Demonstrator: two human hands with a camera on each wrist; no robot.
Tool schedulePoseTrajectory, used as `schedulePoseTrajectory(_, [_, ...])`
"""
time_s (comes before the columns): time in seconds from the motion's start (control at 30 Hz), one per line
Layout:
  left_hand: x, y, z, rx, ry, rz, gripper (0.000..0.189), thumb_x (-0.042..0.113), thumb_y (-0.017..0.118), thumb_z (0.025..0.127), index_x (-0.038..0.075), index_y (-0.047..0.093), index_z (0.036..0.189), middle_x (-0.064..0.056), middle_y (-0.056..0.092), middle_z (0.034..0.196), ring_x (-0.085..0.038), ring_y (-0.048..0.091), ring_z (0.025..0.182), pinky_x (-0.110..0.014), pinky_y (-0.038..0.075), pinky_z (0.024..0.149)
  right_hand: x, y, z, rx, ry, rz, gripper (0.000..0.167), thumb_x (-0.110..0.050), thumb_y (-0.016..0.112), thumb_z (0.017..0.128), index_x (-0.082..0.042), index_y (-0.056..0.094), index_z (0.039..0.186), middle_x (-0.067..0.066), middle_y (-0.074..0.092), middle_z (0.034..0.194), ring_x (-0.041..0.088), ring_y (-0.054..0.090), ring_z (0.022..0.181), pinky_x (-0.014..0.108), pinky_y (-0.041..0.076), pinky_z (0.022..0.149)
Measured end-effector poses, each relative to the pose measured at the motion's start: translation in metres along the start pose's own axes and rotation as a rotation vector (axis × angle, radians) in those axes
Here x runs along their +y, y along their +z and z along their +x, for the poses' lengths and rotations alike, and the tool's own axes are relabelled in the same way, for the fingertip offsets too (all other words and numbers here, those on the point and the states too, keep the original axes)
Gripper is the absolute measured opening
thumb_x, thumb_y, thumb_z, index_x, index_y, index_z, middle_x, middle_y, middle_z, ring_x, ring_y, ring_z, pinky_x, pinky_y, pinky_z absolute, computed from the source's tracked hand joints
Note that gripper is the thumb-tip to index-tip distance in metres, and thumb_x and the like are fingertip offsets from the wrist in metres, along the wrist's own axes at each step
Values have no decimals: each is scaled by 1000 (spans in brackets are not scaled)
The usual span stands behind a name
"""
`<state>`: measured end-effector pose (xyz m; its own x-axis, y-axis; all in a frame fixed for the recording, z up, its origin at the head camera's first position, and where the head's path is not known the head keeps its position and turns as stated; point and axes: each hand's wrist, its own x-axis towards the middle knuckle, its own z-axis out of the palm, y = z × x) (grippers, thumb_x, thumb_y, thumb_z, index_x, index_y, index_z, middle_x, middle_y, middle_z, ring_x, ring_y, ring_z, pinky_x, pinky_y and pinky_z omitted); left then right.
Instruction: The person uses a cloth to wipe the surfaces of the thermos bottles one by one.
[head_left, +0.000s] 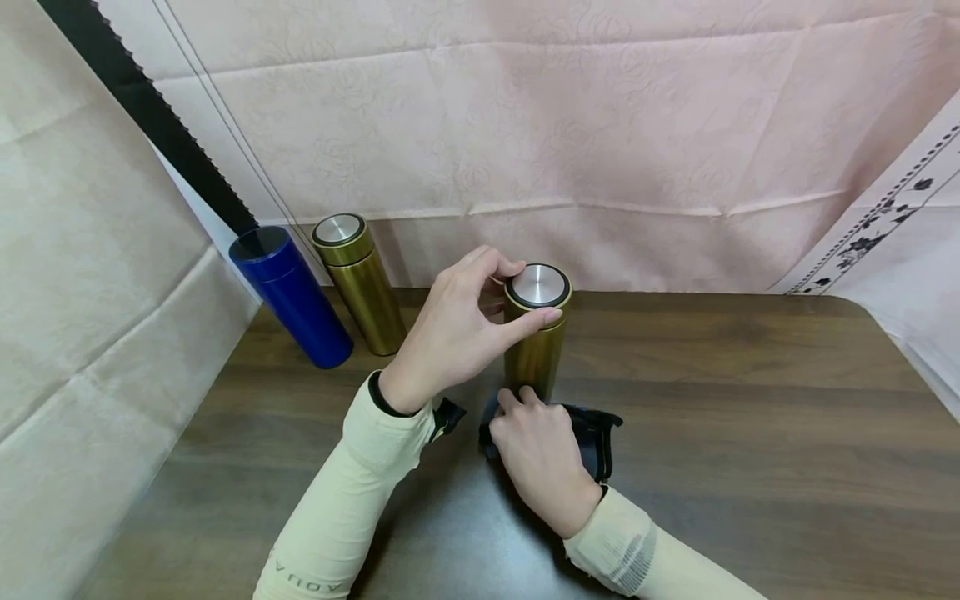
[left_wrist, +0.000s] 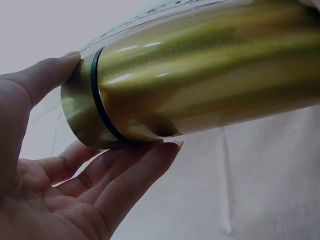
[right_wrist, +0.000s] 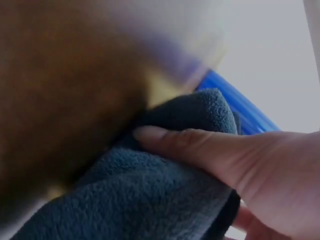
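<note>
A gold vacuum flask [head_left: 532,358] with a silver-topped lid [head_left: 539,284] stands in front of me. My left hand [head_left: 459,329] grips it at the lid, thumb on the near side and fingers round the far side. In the left wrist view, a dark ring circles the gold flask [left_wrist: 210,80] just below the lid. Low on the flask, my right hand [head_left: 542,462] holds a dark blue-grey cloth [head_left: 592,437] against it. The right wrist view shows the thumb pressing into the folded fuzzy cloth [right_wrist: 150,195]; most of the fingers are hidden there.
To the left stand a second gold flask [head_left: 363,292] and a blue open-topped cylinder [head_left: 292,300], close together near the back edge of the wooden table [head_left: 735,467]. Pale patterned fabric [head_left: 525,125] hangs behind the table and along its left side.
</note>
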<state>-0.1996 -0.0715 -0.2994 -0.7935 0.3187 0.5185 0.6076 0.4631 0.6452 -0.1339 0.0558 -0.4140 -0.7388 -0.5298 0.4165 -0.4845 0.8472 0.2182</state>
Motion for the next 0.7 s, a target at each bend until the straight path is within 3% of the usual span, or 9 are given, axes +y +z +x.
schedulePoseTrajectory(0.23, [1, 1, -1, 14, 15, -32, 39, 32, 87, 82, 8, 64, 103, -4, 67, 113, -9, 68, 89, -29, 62, 78, 23, -32, 4, -24, -60, 94, 19, -6, 83, 81, -20, 81, 92, 1, 69, 94, 22, 64, 80, 38, 53, 45])
schedulePoseTrajectory(0.47, [1, 2, -1, 12, 7, -34, 41, 32, 88, 82, 7, 65, 105, -5, 67, 113, -10, 68, 90, -31, 62, 79, 54, -69, 3, -107, -84, 242, 39, -14, 92, 72, -21, 79, 108, -3, 60, 89, 20, 64, 74, 37, 49, 46])
schedulePoseTrajectory(0.57, [1, 2, 0, 12, -3, -30, 41, 33, 87, 82, 8, 65, 106, -3, 66, 113, -9, 66, 89, -30, 62, 79, 68, -80, 3, -180, -43, 351, 38, -11, 90, 72, -21, 77, 106, -6, 57, 86, 17, 60, 66, 35, 47, 49])
schedulePoseTrajectory(0.7, [0, 3, -1, 21, 5, -8, 42, 35, 87, 82, 9, 65, 106, -1, 66, 111, -7, 64, 87, -28, 61, 76, 88, -88, 2, -258, 40, 455, 25, -9, 85, 74, -18, 74, 94, -6, 57, 84, 12, 54, 64, 31, 46, 55])
